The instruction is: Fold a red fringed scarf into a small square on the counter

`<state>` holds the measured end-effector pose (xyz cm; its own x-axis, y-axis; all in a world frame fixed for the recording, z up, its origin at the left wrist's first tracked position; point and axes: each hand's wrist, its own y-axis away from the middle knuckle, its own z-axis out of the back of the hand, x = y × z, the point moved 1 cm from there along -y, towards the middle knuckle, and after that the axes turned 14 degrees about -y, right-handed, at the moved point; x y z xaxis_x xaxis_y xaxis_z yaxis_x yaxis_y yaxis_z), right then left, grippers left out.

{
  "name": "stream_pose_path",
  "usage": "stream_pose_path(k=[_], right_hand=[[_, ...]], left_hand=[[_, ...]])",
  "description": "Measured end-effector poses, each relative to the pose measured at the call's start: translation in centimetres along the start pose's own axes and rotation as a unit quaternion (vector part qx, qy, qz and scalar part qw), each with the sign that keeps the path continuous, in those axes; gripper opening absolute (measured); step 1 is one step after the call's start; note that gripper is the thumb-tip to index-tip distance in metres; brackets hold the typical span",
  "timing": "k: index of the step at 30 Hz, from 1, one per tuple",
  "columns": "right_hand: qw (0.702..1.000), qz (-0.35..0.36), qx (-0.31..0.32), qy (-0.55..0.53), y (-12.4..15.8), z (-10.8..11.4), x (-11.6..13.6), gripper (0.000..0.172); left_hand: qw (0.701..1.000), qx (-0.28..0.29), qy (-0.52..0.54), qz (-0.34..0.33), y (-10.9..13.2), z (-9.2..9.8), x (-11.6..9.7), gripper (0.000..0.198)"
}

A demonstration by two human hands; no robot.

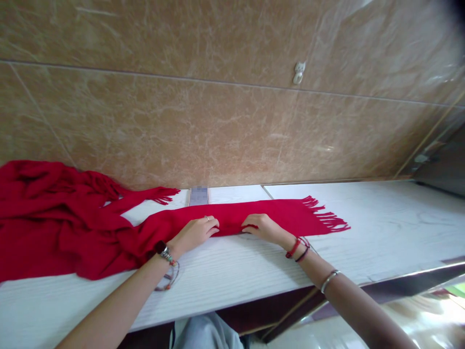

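Note:
A red fringed scarf (283,215) lies lengthwise on a white wood-grain counter (381,228), its right part flat and narrow. Toward the left it runs into a loose, rumpled heap. My left hand (196,231), with a ring and a watch at the wrist, has its fingers curled on the near edge of the scarf around the middle. A short gap to the right, my right hand (264,228) pinches the same edge, the thumb below and the fingers on top. The fringe (329,219) spreads out right of that hand.
A brown marbled tile wall (203,126) rises directly behind the counter. A small white cat-shaped hook (299,72) is fixed on it. Behind the scarf lies a small greyish rectangle (199,196). The counter's front edge runs just before my legs (209,334).

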<state>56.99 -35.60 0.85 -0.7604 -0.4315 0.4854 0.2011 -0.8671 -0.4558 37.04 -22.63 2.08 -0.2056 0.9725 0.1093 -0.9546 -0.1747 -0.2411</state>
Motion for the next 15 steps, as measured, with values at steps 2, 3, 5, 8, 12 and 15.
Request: stream_pose_path(k=[2,3,5,8,12,15], right_hand=[[1.000,0.016,0.014,0.007,0.1,0.0,0.1,0.020],[1.000,0.021,0.020,0.009,0.1,0.0,0.1,0.021],[0.999,0.024,0.032,0.014,0.2,-0.1,0.1,0.023],[0.999,0.017,0.033,0.025,0.3,-0.2,-0.1,0.025],[0.999,0.008,0.023,0.021,0.3,-0.1,-0.2,0.022],[1.000,0.010,0.005,0.018,0.3,-0.2,0.0,0.023]], left_hand=[[1.000,-0.006,-0.008,-0.029,0.1,0.4,-0.3,0.017],[0.999,-0.003,-0.015,-0.037,0.2,0.6,-0.4,0.017],[0.998,0.010,-0.027,-0.051,0.4,1.1,-0.6,0.017],[0.998,0.017,-0.031,-0.053,0.5,1.4,-0.6,0.018],[1.000,0.002,-0.012,-0.019,0.6,0.8,-0.2,0.022],[1.000,0.006,-0.009,-0.021,0.5,0.4,-0.1,0.021]])
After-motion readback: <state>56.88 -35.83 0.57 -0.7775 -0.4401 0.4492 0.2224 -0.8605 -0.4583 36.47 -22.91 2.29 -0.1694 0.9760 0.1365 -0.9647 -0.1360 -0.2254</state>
